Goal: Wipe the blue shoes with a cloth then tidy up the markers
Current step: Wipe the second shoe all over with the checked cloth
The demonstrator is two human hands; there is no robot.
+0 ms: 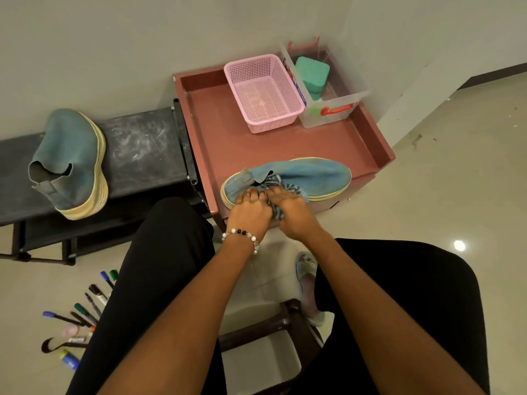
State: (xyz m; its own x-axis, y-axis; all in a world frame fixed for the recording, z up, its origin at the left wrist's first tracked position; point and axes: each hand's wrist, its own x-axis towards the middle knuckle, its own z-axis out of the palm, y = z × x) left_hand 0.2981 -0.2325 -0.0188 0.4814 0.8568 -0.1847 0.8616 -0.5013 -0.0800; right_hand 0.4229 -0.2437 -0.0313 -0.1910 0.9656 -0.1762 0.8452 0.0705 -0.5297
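A blue shoe (316, 175) with a pale yellow sole lies on its side at the front edge of the reddish-brown tray table (228, 138). My left hand (249, 210) rests on its heel end with fingers spread. My right hand (293, 212) presses a striped grey-blue cloth (278, 188) against the shoe's opening. The second blue shoe (71, 158) stands on the black bench (142, 146) to the left. Several markers (85, 309) lie scattered on the floor at lower left, partly hidden by my leg.
A pink mesh basket (263, 94) and a clear plastic box (333, 109) holding a green block (312, 74) stand at the back of the tray table. A dark stool (285, 323) and a slippered foot (308, 280) are below my arms.
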